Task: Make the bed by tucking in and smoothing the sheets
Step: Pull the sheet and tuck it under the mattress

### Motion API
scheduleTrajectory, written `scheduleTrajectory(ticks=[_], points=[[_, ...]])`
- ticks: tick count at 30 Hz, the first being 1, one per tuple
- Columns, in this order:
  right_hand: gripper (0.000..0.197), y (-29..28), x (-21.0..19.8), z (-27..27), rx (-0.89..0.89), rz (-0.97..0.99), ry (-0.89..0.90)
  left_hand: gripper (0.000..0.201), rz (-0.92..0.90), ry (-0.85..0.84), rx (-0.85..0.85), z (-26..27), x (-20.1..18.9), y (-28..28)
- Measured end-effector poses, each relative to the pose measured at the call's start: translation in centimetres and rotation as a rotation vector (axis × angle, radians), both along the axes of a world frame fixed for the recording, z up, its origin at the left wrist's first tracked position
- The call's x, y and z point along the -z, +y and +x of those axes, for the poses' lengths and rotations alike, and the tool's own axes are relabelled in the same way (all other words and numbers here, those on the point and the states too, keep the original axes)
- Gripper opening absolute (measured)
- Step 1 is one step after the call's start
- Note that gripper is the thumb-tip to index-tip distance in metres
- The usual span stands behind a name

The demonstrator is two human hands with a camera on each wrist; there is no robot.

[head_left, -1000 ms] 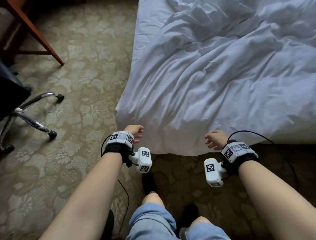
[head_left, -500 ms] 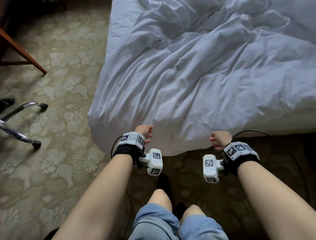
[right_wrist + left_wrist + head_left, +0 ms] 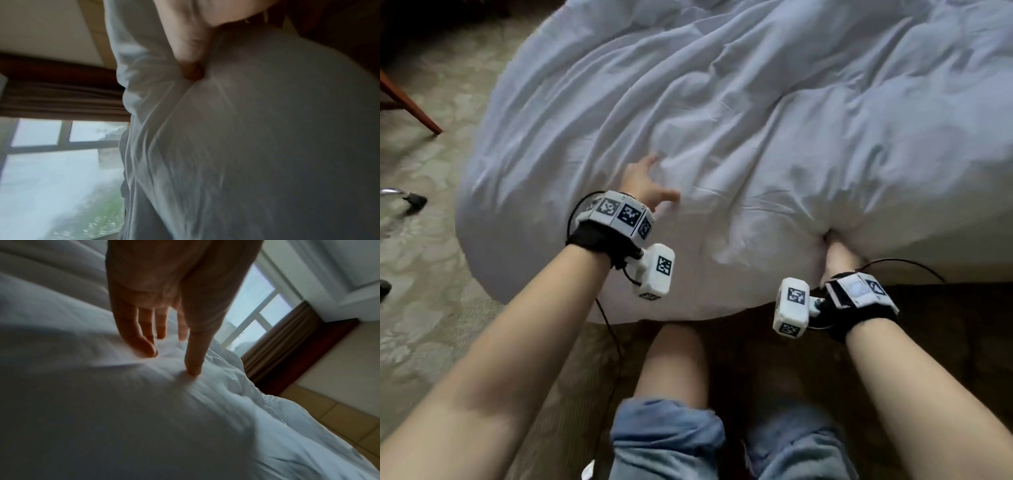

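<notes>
White bedding [image 3: 774, 113] lies badly rumpled over the whole bed, its edge hanging loose at the near corner. The left hand [image 3: 642, 185] rests on top with fingers [image 3: 131, 331] spread and straight, pressing lightly. The right hand [image 3: 839, 253] is bunched into the cloth at the edge, seemingly gripping a fold. I'd say smoothing has barely begun; tucking is all left.
</notes>
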State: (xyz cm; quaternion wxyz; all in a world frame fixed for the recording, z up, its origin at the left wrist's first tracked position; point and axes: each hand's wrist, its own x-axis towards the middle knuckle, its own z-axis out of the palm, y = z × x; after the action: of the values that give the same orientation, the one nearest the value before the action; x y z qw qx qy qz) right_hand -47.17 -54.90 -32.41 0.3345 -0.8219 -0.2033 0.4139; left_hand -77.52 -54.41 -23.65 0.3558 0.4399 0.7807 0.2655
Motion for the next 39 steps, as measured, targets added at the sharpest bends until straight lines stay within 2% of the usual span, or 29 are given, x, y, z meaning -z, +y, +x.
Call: scheduleTrajectory(ticks=[1,3,4,7,10,13,15,17,19,20,22,24,25,28,30,31,32,33,34,35,37,39], points=[[0.081,0.6,1.6,0.2,0.024,0.079,0.026,0.073,-0.004,-0.012,0.027,0.2,1.0,0.5],[0.086,1.5,2.2,-0.4,0.128,0.182,0.073,0.060,-0.005,0.030,0.084,-0.4,1.8,1.0],[0.086,1.7,3.8,0.2,0.164,0.241,0.100,0.054,0.032,0.073,0.089,0.0,3.7,1.5],[0.083,2.9,6.9,1.4,0.145,0.306,0.158,0.040,0.145,0.181,0.067,0.5,6.0,2.6],[0.076,2.5,7.5,1.4,0.162,0.431,0.193,0.017,0.148,0.223,0.012,0.2,6.3,3.4],[0.062,2.3,7.9,1.3,0.196,0.579,0.318,0.021,0.192,0.250,-0.060,0.1,6.8,3.6],[0.053,1.5,7.6,1.0,0.178,0.645,0.424,0.015,0.211,0.269,-0.105,0.4,6.6,3.2],[0.055,0.7,7.4,1.0,0.159,0.720,0.478,0.015,0.226,0.273,-0.118,0.1,5.8,3.1],[0.053,-0.5,6.6,1.2,0.124,0.760,0.529,0.011,0.253,0.351,-0.129,-0.5,4.3,3.0],[0.048,-1.1,6.3,1.5,0.097,0.791,0.616,0.004,0.269,0.398,-0.145,-1.0,3.5,3.0],[0.033,-1.9,6.0,2.1,0.066,0.839,0.917,0.010,0.297,0.496,-0.182,-2.0,2.3,2.7],[0.030,-2.2,5.7,2.8,0.044,0.859,1.167,0.017,0.304,0.575,-0.210,-2.7,2.2,2.1],[0.031,-2.2,5.2,3.0,0.048,0.855,1.225,0.022,0.293,0.586,-0.216,-2.9,2.6,2.1],[0.026,-2.6,2.7,3.1,0.005,0.855,1.214,0.027,0.303,0.620,-0.191,-2.0,3.6,1.8],[0.039,-2.7,1.2,3.4,-0.041,0.825,1.262,0.027,0.312,0.641,-0.184,-1.4,4.0,1.6],[0.038,-2.7,0.7,3.5,-0.087,0.793,1.261,0.027,0.305,0.646,-0.172,-1.3,4.2,1.5],[0.030,-2.9,0.3,3.7,-0.145,0.760,1.241,0.027,0.291,0.651,-0.158,-1.3,4.4,1.5],[0.035,-3.2,0.1,4.0,-0.170,0.754,1.219,0.027,0.272,0.653,-0.145,-1.2,4.5,1.5],[0.049,-3.4,0.1,4.6,-0.188,0.733,1.166,0.028,0.250,0.659,-0.132,-1.3,4.7,1.6],[0.047,-3.5,0.3,5.2,-0.178,0.737,1.106,0.027,0.227,0.666,-0.123,-1.3,4.6,1.7],[0.016,-4.8,0.9,7.1,-0.120,0.793,1.054,0.026,0.155,0.690,-0.082,-0.9,4.6,1.5],[0.023,-6.8,2.3,9.2,-0.061,0.813,1.051,0.020,0.070,0.723,-0.012,-0.8,4.4,1.3]])
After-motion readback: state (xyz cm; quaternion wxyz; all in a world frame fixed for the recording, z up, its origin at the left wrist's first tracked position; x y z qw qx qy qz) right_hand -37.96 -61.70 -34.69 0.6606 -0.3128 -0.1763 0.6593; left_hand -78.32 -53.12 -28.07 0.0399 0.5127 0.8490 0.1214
